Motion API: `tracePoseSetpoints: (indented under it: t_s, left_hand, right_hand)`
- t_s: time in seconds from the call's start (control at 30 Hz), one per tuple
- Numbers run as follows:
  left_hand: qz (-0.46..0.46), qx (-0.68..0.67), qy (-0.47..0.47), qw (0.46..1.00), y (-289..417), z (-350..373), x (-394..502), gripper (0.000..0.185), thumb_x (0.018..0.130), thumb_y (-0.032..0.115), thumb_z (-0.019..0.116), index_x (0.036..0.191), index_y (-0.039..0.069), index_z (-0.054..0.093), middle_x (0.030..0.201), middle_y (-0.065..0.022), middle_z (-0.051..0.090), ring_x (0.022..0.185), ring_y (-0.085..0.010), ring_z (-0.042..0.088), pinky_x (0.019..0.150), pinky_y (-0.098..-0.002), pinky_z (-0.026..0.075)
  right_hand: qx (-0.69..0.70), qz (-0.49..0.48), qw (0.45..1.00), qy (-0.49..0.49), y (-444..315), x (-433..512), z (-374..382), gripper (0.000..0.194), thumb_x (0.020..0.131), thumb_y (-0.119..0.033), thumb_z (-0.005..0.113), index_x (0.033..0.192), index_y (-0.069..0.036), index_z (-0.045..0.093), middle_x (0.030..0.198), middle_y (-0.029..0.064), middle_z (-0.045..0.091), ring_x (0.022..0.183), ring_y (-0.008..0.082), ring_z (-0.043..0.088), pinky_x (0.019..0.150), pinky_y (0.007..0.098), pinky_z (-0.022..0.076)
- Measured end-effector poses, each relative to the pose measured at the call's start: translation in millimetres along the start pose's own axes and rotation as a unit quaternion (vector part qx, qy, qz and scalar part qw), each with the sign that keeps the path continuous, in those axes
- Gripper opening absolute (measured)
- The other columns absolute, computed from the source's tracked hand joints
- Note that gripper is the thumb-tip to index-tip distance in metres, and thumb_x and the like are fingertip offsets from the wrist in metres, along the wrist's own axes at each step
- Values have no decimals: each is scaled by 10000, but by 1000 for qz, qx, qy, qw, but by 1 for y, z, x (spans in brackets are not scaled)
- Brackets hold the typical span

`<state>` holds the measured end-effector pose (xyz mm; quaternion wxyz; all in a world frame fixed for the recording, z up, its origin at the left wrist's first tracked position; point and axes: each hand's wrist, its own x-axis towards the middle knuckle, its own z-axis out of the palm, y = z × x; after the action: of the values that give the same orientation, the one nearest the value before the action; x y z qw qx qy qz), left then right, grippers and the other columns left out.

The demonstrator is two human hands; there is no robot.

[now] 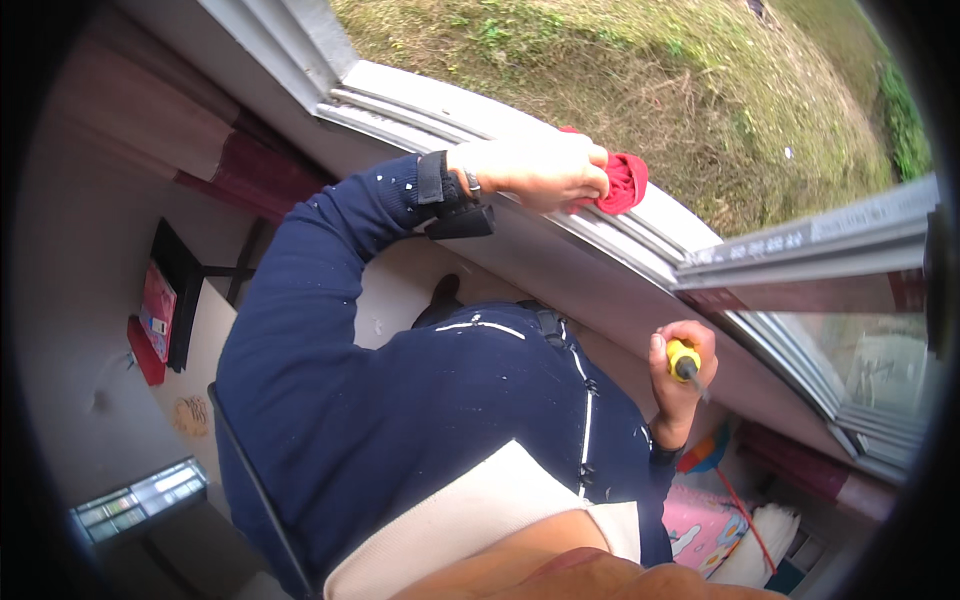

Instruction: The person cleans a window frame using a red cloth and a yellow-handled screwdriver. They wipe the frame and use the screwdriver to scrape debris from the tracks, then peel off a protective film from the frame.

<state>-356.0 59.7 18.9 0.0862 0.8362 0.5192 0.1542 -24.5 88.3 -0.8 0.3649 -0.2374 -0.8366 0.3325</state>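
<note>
At the window, my left hand (536,176) is closed on a bunched red cloth (626,184), which lies against the white sill and track of the window frame (660,225). A metal band and a dark strap are around that wrist. Lower and to the right, my right hand (684,375) grips the yellow handle of a hand tool (682,358), which looks like a screwdriver. Its thin metal shaft is blurred and points toward the camera. This hand is held apart from the frame, beside my dark blue jacket (450,397).
A glazed window sash (810,240) stands at the right. Dry grass slopes outside. Pink curtains (247,172) hang at the left, near a table with a red box (146,352). A pink patterned cloth (697,521) and a colourful umbrella-like item (705,450) are at lower right.
</note>
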Motion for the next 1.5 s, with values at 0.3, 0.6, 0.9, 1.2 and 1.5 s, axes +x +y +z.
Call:
tracePoseSetpoints:
  t_s: [0.3,0.6,0.9,1.2,1.5]
  left_hand:
    - [-152,-513,267,802,-4,-2,-142,200,980,177,519,1058,22,618,896,-30,634,822,-90,579,741,-268,471]
    - [-155,-505,266,807,-22,-1,-251,195,985,180,503,994,9,595,884,-46,575,833,-141,550,778,-272,443]
    - [-217,-476,279,805,-11,11,-253,180,974,159,503,981,0,586,907,-63,572,809,-173,546,751,-298,448]
    - [-262,-448,300,800,-1,13,-242,185,966,157,523,1016,-1,607,922,-52,590,869,-143,565,795,-271,453]
    - [-300,-607,378,631,12,11,-248,187,940,87,581,1109,14,548,1032,-16,600,959,-75,553,857,-241,466]
  right_hand:
    - [-98,-183,951,-228,-108,179,113,422,820,-100,665,1228,-85,559,935,154,607,782,311,625,690,351,501]
    - [-138,-330,860,-363,-140,275,290,237,789,-194,662,1019,-139,668,774,136,610,683,326,642,613,403,522]
    - [-141,-346,882,-286,-164,289,250,176,780,-104,633,946,-123,687,690,120,582,591,314,618,541,403,504]
    - [-153,-403,846,-313,-185,302,242,305,741,-66,696,1040,-125,684,772,101,613,653,292,637,600,357,519]
    - [-223,-398,801,-389,-189,320,262,222,740,-127,691,959,-88,697,792,128,647,725,318,644,669,380,526]
